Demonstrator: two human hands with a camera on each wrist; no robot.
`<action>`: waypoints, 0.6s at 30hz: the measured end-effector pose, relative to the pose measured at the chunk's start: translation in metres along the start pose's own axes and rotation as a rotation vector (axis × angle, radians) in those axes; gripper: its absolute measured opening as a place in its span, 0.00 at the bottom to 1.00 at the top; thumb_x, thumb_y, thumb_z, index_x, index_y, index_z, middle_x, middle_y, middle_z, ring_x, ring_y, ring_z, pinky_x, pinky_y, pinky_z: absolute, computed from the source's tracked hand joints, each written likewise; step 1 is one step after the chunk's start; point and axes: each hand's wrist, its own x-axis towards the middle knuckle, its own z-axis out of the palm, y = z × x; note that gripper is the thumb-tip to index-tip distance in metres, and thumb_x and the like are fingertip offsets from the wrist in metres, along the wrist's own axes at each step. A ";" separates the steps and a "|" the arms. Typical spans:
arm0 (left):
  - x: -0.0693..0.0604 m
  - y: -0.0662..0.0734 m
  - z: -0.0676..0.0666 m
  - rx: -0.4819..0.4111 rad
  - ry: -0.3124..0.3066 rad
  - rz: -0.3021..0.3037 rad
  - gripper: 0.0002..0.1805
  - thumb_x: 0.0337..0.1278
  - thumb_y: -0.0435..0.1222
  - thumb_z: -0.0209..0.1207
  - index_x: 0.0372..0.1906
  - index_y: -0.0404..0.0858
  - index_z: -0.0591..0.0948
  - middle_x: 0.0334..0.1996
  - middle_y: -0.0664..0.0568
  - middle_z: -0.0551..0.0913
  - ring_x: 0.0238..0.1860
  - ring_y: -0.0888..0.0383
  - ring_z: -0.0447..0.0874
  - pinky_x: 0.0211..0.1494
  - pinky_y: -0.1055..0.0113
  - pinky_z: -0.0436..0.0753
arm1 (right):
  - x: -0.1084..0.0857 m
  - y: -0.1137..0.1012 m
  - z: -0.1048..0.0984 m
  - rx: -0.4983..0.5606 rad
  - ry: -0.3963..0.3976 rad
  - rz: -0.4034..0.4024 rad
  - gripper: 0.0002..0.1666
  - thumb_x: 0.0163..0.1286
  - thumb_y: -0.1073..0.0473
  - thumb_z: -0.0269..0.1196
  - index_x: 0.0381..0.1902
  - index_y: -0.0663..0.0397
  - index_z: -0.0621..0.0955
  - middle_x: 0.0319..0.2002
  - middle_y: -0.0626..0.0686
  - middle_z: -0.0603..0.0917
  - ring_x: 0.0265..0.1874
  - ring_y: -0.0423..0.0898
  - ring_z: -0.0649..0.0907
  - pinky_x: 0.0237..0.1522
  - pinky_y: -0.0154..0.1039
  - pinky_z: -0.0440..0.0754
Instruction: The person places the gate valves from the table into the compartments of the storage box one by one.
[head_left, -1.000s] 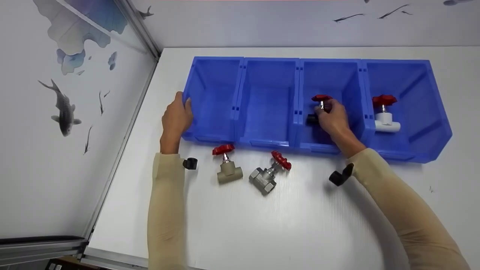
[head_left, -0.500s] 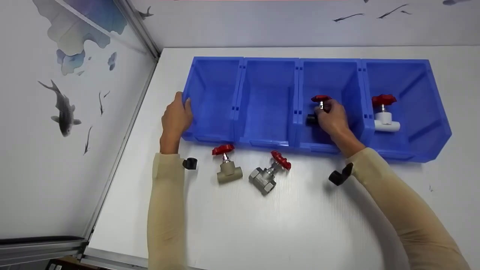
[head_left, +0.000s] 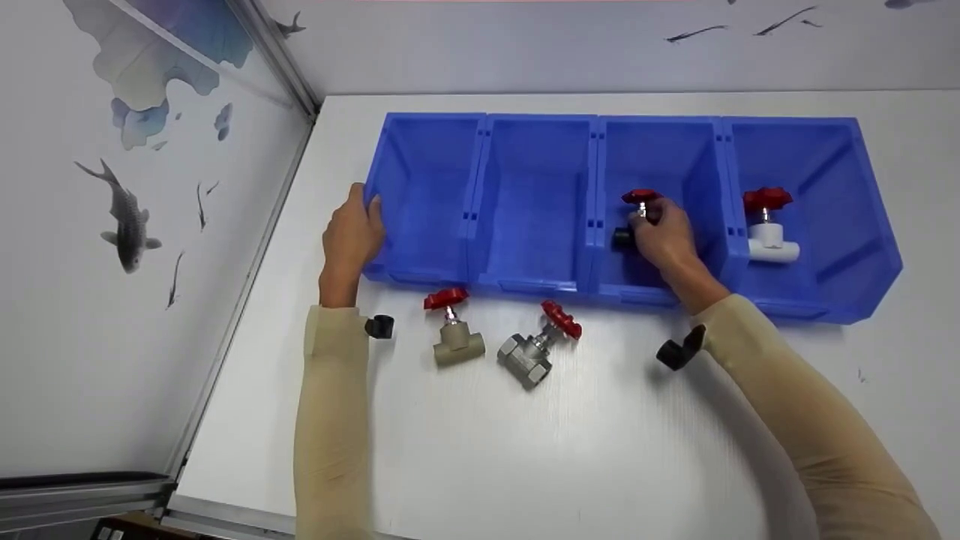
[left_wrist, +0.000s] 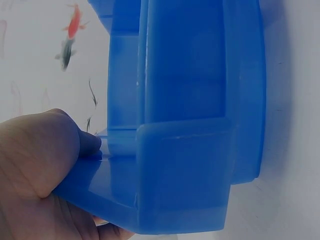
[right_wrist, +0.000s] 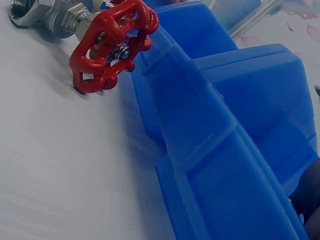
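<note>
A person's right hand (head_left: 666, 234), fingers closed around the stem, grips a black valve (head_left: 623, 238) inside the third blue bin (head_left: 660, 150), its pipe end jutting left of the grip, red handwheel (head_left: 639, 196) uppermost. The left hand (head_left: 352, 231), farther off, clasps the leftmost bin (head_left: 435, 150).

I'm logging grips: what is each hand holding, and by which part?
Right hand: the black valve, around its stem just below the red wheel. Left hand: the leftmost blue bin, by its outer side wall.
</note>
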 end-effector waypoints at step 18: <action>0.000 0.000 0.001 0.008 0.006 0.006 0.22 0.78 0.43 0.41 0.64 0.32 0.68 0.51 0.32 0.82 0.49 0.36 0.84 0.45 0.42 0.80 | -0.001 0.000 0.000 -0.006 -0.010 -0.015 0.27 0.76 0.58 0.53 0.66 0.69 0.67 0.62 0.64 0.73 0.60 0.55 0.71 0.61 0.47 0.69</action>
